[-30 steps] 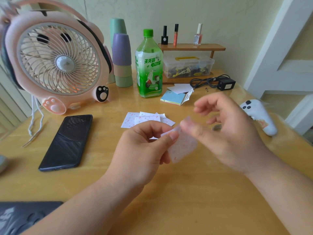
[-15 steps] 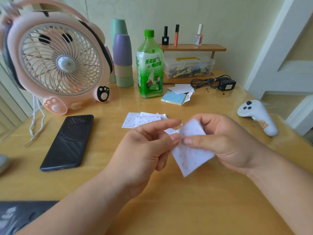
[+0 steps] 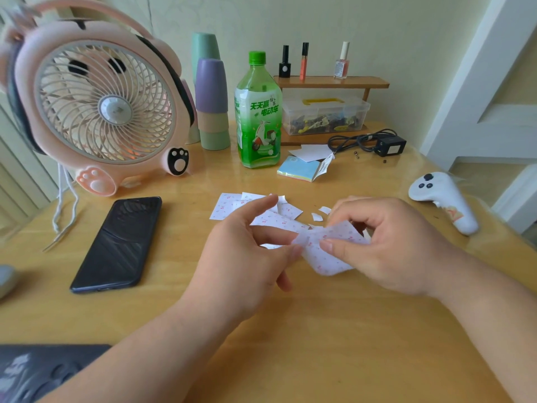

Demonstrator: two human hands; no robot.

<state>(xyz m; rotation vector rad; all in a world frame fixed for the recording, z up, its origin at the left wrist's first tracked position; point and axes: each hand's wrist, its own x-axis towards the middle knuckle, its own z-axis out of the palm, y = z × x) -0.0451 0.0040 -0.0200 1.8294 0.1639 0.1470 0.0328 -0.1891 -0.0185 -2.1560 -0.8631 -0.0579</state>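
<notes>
A small white paper sheet (image 3: 322,251) printed with tiny red cherries is held just above the wooden table (image 3: 290,344), between both hands. My left hand (image 3: 247,257) pinches its left edge between thumb and fingers. My right hand (image 3: 386,242) pinches its right part, thumb on top, other fingers curled behind. More cherry-print paper pieces (image 3: 229,205) lie on the table just beyond my hands, partly hidden by my left fingers. Two tiny white scraps (image 3: 319,214) lie beside them.
A black phone (image 3: 119,242) lies at the left. Behind stand a pink fan (image 3: 101,112), stacked cups (image 3: 212,103), a green bottle (image 3: 258,117), a pad of coloured notes (image 3: 302,170), a charger with cable (image 3: 386,145) and a clear box (image 3: 325,114). A white controller (image 3: 447,199) lies at the right.
My right hand came down from a raised, blurred position and took hold of the paper. Both hands have since sunk towards the table, and the sheet now bends between them.
</notes>
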